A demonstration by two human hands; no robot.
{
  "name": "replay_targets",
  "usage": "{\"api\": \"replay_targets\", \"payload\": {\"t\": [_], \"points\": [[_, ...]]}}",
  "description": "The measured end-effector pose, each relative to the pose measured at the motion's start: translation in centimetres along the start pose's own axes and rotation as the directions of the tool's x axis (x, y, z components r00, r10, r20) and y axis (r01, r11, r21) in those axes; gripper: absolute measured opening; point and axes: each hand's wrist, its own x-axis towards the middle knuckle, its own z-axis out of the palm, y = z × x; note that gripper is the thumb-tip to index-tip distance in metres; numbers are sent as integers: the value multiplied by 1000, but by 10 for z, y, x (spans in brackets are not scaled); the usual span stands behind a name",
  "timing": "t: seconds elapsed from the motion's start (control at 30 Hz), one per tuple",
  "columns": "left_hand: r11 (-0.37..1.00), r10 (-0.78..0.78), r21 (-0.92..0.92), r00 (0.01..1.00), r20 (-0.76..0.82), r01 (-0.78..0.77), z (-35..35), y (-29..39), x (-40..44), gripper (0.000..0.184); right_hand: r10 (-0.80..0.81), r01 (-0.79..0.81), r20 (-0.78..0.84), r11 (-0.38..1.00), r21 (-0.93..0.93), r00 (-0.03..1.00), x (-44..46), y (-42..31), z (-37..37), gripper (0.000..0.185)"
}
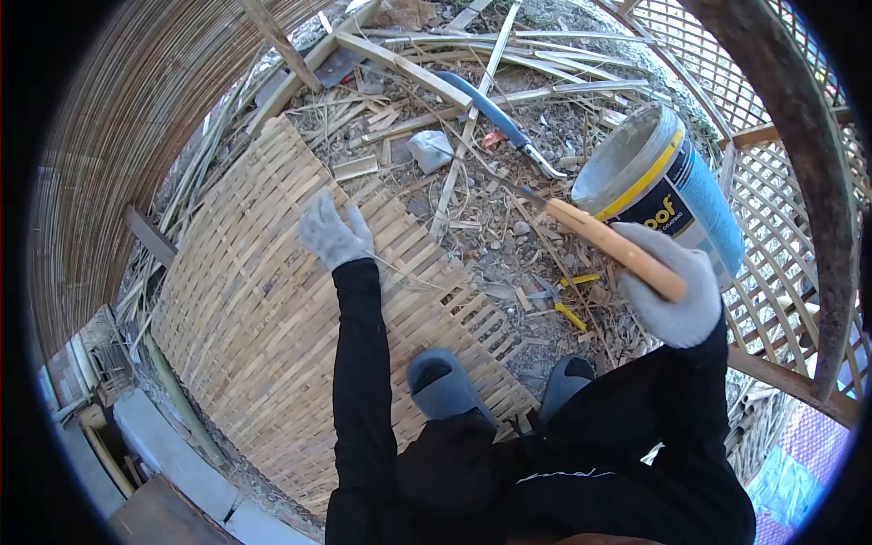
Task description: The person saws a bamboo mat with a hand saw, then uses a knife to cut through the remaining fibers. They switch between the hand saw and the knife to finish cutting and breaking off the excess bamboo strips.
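Note:
A woven bamboo mat [263,282] made of flat strips spreads over the ground on the left. My left hand [334,229], in a white glove, rests on its upper part with the fingers spread. In my right hand [677,286], also gloved, is the wooden handle of a knife [613,245]. The thin dark blade points up and left above the littered ground; its tip is hard to make out. Loose strip ends stick out along the mat's right edge. One of my grey sandals [450,386] stands on the mat.
A paint bucket [718,213] tilts beside my right hand. Yellow-handled pliers [572,304] and a blue curved tool with a metal end [490,113] lie among bamboo scraps. Split bamboo strips [563,68] pile at the back. A lattice fence [772,200] borders the right, grey blocks [173,445] the lower left.

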Motion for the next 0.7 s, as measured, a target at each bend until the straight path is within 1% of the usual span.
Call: {"api": "replay_targets", "payload": {"t": [0.03,0.07,0.1,0.17,0.2,0.23,0.3,0.33,0.43,0.47,0.5,0.57,0.6,0.7], "points": [[997,49,-58,999,14,-48,1,1,2,45,-15,15,-20,999,-43,1000,-6,1,-8,36],[992,57,-118,997,56,-50,7,3,9,35,-35,32,-35,996,-88,999,-10,3,-16,36],[989,80,-132,989,121,-64,14,5,16,32,-53,46,-50,990,-130,997,-14,5,-21,36],[982,132,-164,957,258,-91,28,10,28,26,-8,2,-48,994,-112,999,-21,11,-27,36],[993,71,-110,930,360,-33,42,10,30,22,24,-28,-41,995,-95,999,-23,16,-28,37],[998,51,-64,895,443,-25,52,10,29,25,57,-60,-37,995,-77,998,-25,20,-28,38],[999,15,19,805,593,-32,67,11,31,31,16,-10,62,995,-99,998,-25,28,-25,45],[996,-30,84,746,665,-35,72,11,33,40,-2,15,109,994,-111,994,-25,32,-24,49],[1000,-24,6,750,661,26,69,8,37,44,-80,99,137,985,-144,987,-23,43,-3,56],[986,-123,-14,776,619,167,66,15,36,45,-88,121,220,983,-141,972,-20,52,2,62],[984,-137,-1,769,624,176,63,20,38,46,-41,101,289,975,-196,957,-16,55,6,64],[980,-174,32,757,630,198,57,26,42,48,-57,114,314,980,-165,948,-8,57,14,68],[976,-177,-4,800,573,219,57,28,40,48,-60,118,305,977,-176,950,-8,57,14,69],[971,-209,28,779,591,239,57,29,40,46,-90,152,304,970,-190,948,4,56,11,73]]}}
